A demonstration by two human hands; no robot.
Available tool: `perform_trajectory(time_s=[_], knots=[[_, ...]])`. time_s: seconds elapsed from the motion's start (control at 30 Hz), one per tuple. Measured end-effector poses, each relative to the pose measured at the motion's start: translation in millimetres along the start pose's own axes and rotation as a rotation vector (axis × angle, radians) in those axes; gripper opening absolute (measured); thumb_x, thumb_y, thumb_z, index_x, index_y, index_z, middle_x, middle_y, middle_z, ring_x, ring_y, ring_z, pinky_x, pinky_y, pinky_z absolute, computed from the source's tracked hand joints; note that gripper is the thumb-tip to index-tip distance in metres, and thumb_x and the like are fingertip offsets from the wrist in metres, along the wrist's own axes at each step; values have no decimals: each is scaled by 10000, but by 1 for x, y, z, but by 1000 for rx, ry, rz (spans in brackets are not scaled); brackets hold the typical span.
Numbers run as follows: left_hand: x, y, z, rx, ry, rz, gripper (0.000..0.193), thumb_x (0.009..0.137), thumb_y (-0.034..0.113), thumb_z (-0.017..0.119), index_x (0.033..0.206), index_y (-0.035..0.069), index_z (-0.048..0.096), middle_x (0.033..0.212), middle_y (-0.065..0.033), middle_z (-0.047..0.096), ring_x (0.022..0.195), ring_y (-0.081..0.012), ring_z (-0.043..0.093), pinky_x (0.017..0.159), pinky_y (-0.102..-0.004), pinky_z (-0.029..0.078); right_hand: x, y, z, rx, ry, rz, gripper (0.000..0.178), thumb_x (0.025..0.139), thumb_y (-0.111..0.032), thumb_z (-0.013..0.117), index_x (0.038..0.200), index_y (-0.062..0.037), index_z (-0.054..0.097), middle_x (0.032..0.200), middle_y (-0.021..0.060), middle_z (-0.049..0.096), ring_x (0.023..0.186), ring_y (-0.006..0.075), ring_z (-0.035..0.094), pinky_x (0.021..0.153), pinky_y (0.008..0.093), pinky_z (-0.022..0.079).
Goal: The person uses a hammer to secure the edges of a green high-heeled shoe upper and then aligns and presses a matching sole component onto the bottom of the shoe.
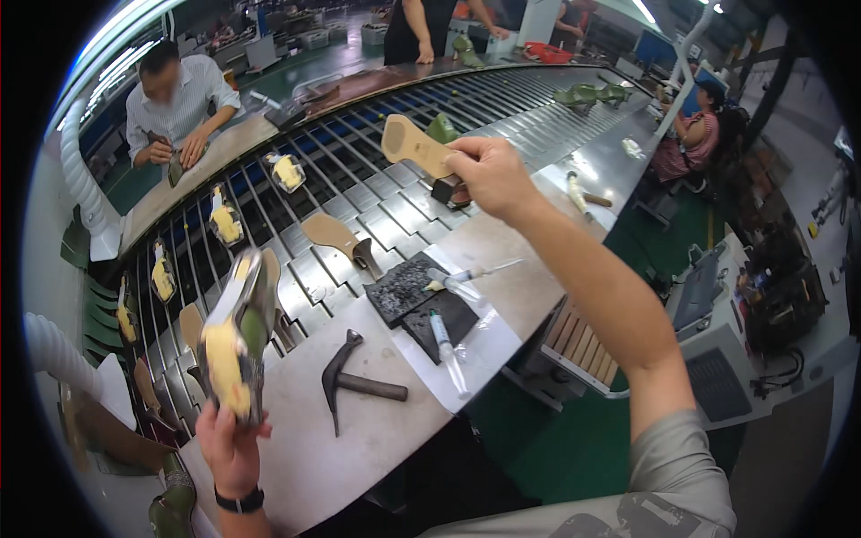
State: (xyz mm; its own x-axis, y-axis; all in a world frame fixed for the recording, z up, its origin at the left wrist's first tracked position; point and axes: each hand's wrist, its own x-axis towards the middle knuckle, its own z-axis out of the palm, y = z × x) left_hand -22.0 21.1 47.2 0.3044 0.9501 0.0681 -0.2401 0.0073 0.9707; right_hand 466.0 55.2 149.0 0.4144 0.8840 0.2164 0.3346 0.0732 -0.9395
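My left hand (231, 455), with a dark band on its wrist, grips one end of a green shoe upper on a last (230, 359). Its underside faces up, patched yellow and white, slightly blurred. Over the conveyor, my right hand (491, 175) pinches a tan shoe sole (414, 152) near its dark heel end. A second heeled sole (330, 233) lies on the conveyor slats between the hands. Below it, on the bench, rests a cobbler's hammer (369, 386) with a dark head and a wooden handle.
Two dark pads (401, 291) and plastic syringes (446, 354) lie on white paper. More lasted shoes (226, 220) stand along the slatted conveyor (377, 193). A brush-like tool (578, 193) lies farther right. A co-worker (179, 108) handles a green piece across the line; others are behind and at right.
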Motion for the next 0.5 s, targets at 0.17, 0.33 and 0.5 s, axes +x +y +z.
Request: perform_trajectory(time_s=[0.17, 0.33, 0.5], knots=[[-177, -18, -77, 74, 197, -300, 442, 1048, 320, 639, 1319, -18, 552, 1190, -156, 641, 1062, -287, 652, 854, -395, 557, -95, -56, 85, 532, -52, -140, 259, 1008, -116, 588, 1209, 18, 681, 966, 68, 758, 756, 110, 716, 667, 252, 592], [-238, 45, -79, 370, 244, -82, 216, 1017, 205, 638, 1044, -9, 625, 841, -59, 679, 731, -137, 663, 628, -302, 536, -214, -31, 246, 970, -164, 248, 290, 1040, -125, 523, 1278, -2, 634, 1049, 71, 755, 923, 120, 718, 733, 250, 549], [-233, 114, -82, 845, 382, 182, 124, 980, 89, 668, 930, -20, 636, 864, -12, 622, 737, -85, 526, 666, -250, 424, -285, 69, 333, 486, -149, 282, 367, 1012, -33, 538, 1370, 49, 552, 1085, 141, 736, 952, 161, 711, 784, 299, 582]])
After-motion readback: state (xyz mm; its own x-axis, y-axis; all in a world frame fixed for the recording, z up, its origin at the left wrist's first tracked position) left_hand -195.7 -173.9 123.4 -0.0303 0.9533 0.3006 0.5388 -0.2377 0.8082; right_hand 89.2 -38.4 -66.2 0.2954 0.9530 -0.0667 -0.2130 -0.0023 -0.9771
